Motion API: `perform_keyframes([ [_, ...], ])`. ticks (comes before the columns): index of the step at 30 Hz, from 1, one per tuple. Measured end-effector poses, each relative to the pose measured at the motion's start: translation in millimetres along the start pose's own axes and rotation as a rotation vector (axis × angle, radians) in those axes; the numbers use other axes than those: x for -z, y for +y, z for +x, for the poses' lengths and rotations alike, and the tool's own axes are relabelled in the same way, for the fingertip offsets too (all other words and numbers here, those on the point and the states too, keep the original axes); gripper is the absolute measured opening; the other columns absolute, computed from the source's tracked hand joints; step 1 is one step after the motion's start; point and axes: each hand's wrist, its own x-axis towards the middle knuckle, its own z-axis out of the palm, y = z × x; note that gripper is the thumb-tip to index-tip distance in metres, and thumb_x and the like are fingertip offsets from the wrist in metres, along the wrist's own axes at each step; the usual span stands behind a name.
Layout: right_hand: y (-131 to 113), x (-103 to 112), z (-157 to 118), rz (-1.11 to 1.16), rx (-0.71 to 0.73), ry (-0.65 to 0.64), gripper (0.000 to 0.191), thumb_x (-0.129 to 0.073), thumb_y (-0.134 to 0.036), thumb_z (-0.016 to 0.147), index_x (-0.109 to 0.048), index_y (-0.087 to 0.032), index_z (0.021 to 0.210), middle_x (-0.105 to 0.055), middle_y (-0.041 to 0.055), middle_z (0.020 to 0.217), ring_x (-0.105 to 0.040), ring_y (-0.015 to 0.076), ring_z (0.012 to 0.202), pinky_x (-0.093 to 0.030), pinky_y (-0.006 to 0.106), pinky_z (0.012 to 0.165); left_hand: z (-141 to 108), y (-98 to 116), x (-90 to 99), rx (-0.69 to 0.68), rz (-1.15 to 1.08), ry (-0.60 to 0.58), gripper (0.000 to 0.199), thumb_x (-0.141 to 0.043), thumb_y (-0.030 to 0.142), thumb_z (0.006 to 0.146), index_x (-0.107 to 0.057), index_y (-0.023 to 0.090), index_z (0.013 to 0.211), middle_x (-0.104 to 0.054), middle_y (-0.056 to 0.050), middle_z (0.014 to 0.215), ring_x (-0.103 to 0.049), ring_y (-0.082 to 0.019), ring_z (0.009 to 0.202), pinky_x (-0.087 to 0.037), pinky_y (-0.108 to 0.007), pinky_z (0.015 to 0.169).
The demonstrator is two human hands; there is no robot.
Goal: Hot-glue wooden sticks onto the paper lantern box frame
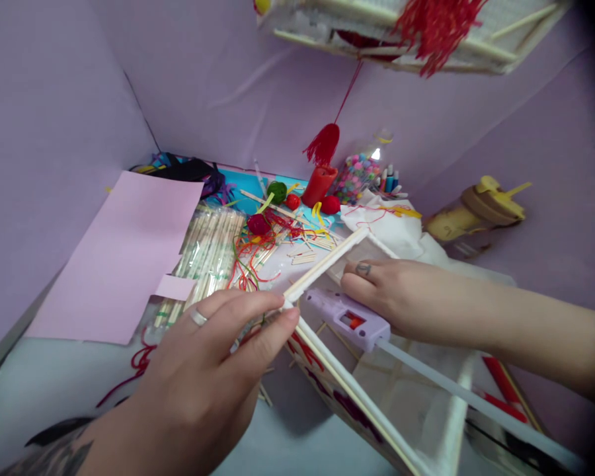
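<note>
A box-like frame of pale sticks with white panels (357,396) stands at the lower right, red and purple shapes on its near side. My left hand (213,370), with a silver ring, pinches one upper corner of it between thumb and fingers. Inside the frame's opening my right hand (387,291) is closed around a lilac glue gun (350,318). A long whitish glue stick (441,377) runs out of its back toward the lower right. The gun's nozzle points left, near the pinched corner; its handle and trigger are hidden by the hand and frame.
Bagged sticks (211,244) and a pink sheet (123,258) lie left. Behind are tangled yarn (258,254), a red cylinder (320,185), a bottle of pompoms (359,175) and white cloth (391,228). A tumbler (476,208) stands right. Overhead hangs a tasselled frame (476,46).
</note>
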Motion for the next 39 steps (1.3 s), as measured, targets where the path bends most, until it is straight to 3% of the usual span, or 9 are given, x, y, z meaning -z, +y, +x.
perform_keyframes([
  [11, -1.2, 0.7, 0.4, 0.000, -0.055, -0.030, 0.023, -0.045, 0.002, 0.074, -0.051, -0.018, 0.083, -0.063, 0.0041, 0.076, -0.056, 0.0155, 0.060, -0.027, 0.026, 0.053, 1.3, -0.4, 1.3, -0.019, 0.020, -0.004, 0.043, -0.047, -0.001, 0.089, -0.056, 0.016, 0.127, -0.057, -0.009, 0.126, -0.055, -0.020, 0.116, -0.047, -0.037, 0.103],
  [18, -0.7, -2.4, -1.4, -0.025, -0.039, 0.024, 0.023, -0.044, 0.001, 0.073, -0.051, -0.018, 0.082, -0.060, 0.0019, 0.071, -0.052, 0.0133, 0.055, -0.025, 0.027, 0.052, 1.0, -0.1, 2.0, -0.005, 0.034, 0.018, 0.043, -0.048, 0.002, 0.088, -0.058, 0.019, 0.126, -0.062, -0.009, 0.123, -0.060, -0.021, 0.113, -0.052, -0.038, 0.099],
  [39, -0.2, -4.3, 2.7, 0.005, -0.047, -0.028, 0.021, -0.046, 0.001, 0.078, -0.053, -0.018, 0.085, -0.063, 0.0034, 0.076, -0.059, 0.0155, 0.062, -0.032, 0.026, 0.055, -1.4, -0.5, 1.4, -0.009, 0.010, 0.016, 0.046, -0.048, 0.000, 0.087, -0.057, 0.017, 0.128, -0.061, -0.010, 0.125, -0.058, -0.022, 0.117, -0.051, -0.039, 0.101],
])
